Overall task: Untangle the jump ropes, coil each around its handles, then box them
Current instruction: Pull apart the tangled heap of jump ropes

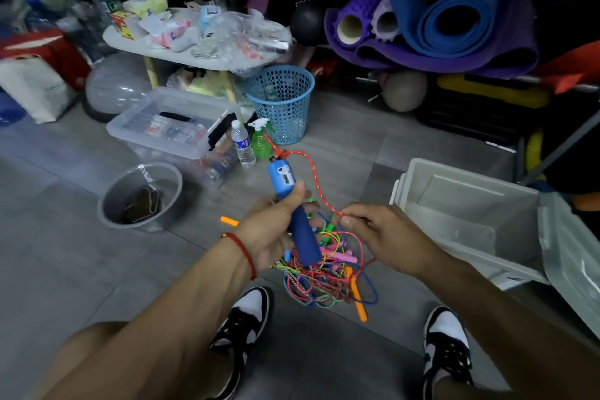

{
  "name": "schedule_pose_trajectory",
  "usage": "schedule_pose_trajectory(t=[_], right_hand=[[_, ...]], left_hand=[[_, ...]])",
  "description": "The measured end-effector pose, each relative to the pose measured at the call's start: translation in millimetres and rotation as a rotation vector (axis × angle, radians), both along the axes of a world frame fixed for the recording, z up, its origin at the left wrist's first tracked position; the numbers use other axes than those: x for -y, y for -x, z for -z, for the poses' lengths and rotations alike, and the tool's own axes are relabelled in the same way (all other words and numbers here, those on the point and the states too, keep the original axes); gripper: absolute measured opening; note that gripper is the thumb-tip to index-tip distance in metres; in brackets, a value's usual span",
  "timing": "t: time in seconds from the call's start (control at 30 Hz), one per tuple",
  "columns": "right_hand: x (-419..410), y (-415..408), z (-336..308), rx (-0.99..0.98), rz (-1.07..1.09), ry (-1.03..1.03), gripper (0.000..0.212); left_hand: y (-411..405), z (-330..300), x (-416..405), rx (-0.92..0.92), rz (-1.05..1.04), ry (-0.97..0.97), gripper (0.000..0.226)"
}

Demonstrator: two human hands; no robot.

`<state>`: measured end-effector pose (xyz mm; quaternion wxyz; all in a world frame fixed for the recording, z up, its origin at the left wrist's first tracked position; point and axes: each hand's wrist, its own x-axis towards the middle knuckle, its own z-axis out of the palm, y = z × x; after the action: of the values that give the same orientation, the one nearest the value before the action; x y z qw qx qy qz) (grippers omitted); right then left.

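The blue handle (293,208) stands nearly upright at the middle of the view, its counter end tipped toward 12 o'clock, gripped round its foam shaft by the left hand (271,230). From the top of that handle a red speckled rope (316,178) arcs over toward 3 o'clock and runs down into the right hand (386,235), whose thumb and fingertips pinch it just beside the handle. Below both hands, toward 6 o'clock, lies the tangle of ropes (324,282) on the grey floor: pink, blue, green and yellow cords knotted together, with an orange handle (358,302) poking out at its lower edge and a pink handle (337,256) in the heap. The red rope seems to lead back into this heap, so the step in hand looks like freeing one rope before coiling it.

At 3 o'clock sits the open white box (467,221), its lid hanging off the near side. At 9 o'clock is a clear round bowl (139,195); toward 11 o'clock a clear lidded bin (172,120), and at 12 o'clock a blue mesh basket (281,101).

The risk from here: a hard pull on the red rope could cinch the knots in the heap tighter, or drag the whole bundle up instead of one strand. A loop could also snag on the orange handle
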<state>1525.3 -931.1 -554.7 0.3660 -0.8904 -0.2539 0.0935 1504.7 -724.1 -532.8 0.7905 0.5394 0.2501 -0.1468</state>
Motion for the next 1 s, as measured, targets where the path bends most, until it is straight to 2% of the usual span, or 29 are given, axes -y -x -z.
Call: schedule_pose_trajectory(t=[0.1,0.17,0.23,0.3,0.4,0.5,0.53,0.6,0.7,0.77,0.93,1.0], right_hand=[[-10,7,4,0.027,-0.069,0.092,0.021],[-7,6,11,0.019,-0.082,0.167,0.027],[0,2,15,-0.017,-0.077,0.181,0.035],[13,-5,14,-0.084,-0.065,0.198,0.033],[49,-23,5,-0.103,-0.008,0.383,0.027],[91,-36,-2,-0.070,0.125,0.784,0.028],[100,-37,-3,-0.096,0.148,0.821,0.028],[104,-37,-4,-0.159,0.115,0.675,0.024],[85,-22,-16,-0.201,-0.049,0.189,0.013],[66,-5,-27,-0.215,-0.123,0.026,0.012],[30,27,-19,-0.110,-0.249,0.123,0.015],[19,37,-15,-0.098,-0.281,0.176,0.019]], left_hand=[[4,0,16,-0.023,0.045,0.190,0.020],[2,-3,15,0.010,0.105,0.206,0.010],[-2,-1,10,0.055,0.112,0.090,0.014],[-6,2,4,0.083,0.035,-0.096,0.018],[-9,15,-11,0.071,-0.063,-0.310,0.019],[-6,37,-32,-0.046,-0.073,-0.278,0.016],[-3,47,-38,-0.089,-0.082,-0.257,0.015],[6,64,-47,-0.152,-0.042,-0.287,0.014],[40,92,-45,-0.232,0.132,-0.419,0.010],[68,117,-43,-0.304,0.294,-0.528,0.011],[113,139,-39,-0.366,0.796,-1.020,0.042],[121,138,-35,-0.340,0.866,-1.059,0.056]])
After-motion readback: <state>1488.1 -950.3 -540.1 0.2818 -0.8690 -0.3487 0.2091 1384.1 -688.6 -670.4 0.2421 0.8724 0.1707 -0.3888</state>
